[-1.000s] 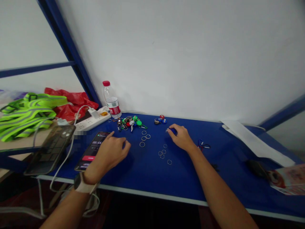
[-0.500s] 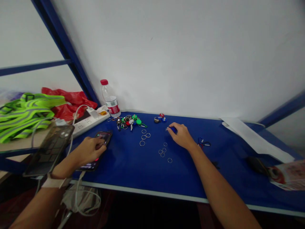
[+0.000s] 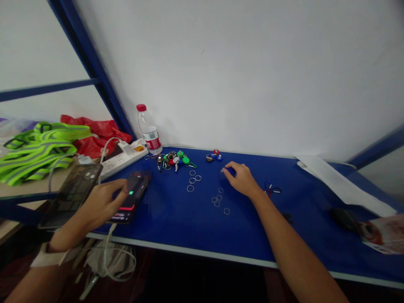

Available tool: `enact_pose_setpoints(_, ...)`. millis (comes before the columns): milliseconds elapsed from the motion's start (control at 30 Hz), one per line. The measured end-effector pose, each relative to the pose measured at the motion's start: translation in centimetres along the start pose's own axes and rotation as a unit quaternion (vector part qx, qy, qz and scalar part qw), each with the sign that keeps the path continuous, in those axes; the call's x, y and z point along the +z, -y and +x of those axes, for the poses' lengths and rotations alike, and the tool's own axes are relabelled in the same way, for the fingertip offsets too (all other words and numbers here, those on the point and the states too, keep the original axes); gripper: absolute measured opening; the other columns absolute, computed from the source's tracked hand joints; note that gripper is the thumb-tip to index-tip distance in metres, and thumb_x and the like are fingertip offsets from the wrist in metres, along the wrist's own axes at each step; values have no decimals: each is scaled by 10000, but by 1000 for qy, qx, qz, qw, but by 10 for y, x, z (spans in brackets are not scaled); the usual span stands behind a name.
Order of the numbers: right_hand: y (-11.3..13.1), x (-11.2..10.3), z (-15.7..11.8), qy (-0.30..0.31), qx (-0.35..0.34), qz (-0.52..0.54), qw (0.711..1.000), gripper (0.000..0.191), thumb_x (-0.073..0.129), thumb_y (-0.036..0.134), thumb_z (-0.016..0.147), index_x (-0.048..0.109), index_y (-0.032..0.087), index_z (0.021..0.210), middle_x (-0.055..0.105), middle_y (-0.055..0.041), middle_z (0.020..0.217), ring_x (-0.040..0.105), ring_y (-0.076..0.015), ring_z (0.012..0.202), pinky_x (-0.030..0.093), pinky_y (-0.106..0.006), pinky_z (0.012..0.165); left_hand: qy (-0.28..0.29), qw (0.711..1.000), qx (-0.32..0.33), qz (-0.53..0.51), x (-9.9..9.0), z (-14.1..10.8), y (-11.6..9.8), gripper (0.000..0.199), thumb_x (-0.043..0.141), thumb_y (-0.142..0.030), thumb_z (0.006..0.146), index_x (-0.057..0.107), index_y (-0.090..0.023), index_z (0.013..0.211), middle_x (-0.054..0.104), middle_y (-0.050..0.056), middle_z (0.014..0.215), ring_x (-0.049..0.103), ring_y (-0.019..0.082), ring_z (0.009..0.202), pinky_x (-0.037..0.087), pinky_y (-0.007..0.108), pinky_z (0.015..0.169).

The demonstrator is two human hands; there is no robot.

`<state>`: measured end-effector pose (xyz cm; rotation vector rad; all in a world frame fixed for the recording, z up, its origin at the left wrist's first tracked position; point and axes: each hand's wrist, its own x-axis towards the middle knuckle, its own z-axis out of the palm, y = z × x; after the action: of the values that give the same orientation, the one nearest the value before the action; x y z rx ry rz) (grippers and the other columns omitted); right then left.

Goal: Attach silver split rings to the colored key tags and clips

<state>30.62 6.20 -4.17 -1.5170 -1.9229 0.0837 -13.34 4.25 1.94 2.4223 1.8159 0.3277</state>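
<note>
My left hand is lifted at the left edge of a smartphone with a lit screen. Its fingers are loosely bent and apart, and it holds nothing. My right hand rests on the blue table, pinching a small blue badge reel with a metal end, partly hidden by the fingers. Two loose groups of metal split rings lie between the hands. Behind them is a pile of coloured badge reels with clips. A smaller group of blue, red and dark reels sits near the wall.
A water bottle stands by the wall, beside a white power strip. Carabiner clips lie right of my right forearm. White paper and a dark object are farther right. Reflective straps lie on the left shelf.
My left hand has drawn back leftward off the phone screen, and the screen now looks different. My right hand keeps the blue reel in nearly the same place. The view has shifted slightly.
</note>
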Motion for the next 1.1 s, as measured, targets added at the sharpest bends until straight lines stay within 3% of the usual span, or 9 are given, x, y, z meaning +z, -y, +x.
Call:
enact_pose_setpoints(133, -1, 1, -1, 2, 2, -4, 1000, 160, 553, 319, 956, 665, 205, 949, 757, -83, 988, 680, -251, 930, 439, -380, 907, -13, 999, -12, -45, 6, 17, 8, 423, 253, -425, 923, 547, -175, 1095, 697, 121, 1227, 648, 268, 1093, 469, 391, 985)
enact_pose_setpoints(233, -2, 1, -1, 4, 1, -10, 1000, 171, 549, 325, 961, 667, 202, 960, 756, -89, 1005, 677, -254, 927, 440, -382, 904, -5, 999, -4, -52, 15, 24, 12, 489, 230, -398, 943, 502, -147, 1264, 616, 134, 1382, 562, 265, 1263, 399, 420, 1105)
enact_pose_setpoints(433, -1, 3, -1, 6, -3, -6, 1000, 165, 551, 319, 957, 667, 202, 948, 754, -85, 977, 676, -253, 916, 443, -383, 891, 5, 999, -3, -48, 26, 26, 17, 524, 214, -384, 958, 494, -122, 1315, 599, 143, 1370, 517, 255, 1305, 358, 414, 1152)
enact_pose_setpoints(700, 1, 2, -1, 6, -5, -2, 1000, 151, 550, 314, 957, 658, 210, 938, 752, -80, 960, 675, -249, 913, 444, -378, 895, 26, 998, 0, -59, 23, 28, 11, 541, 222, -380, 953, 470, -120, 1358, 573, 144, 1415, 490, 255, 1334, 334, 423, 1173)
enact_pose_setpoints(1100, 1, 2, -1, 5, -9, -3, 1000, 153, 552, 317, 960, 659, 210, 943, 751, -78, 966, 676, -244, 911, 443, -377, 897, 7, 998, 22, -55, 28, 28, 19, 561, 236, -418, 954, 471, -126, 1372, 573, 132, 1438, 496, 260, 1338, 329, 402, 1178)
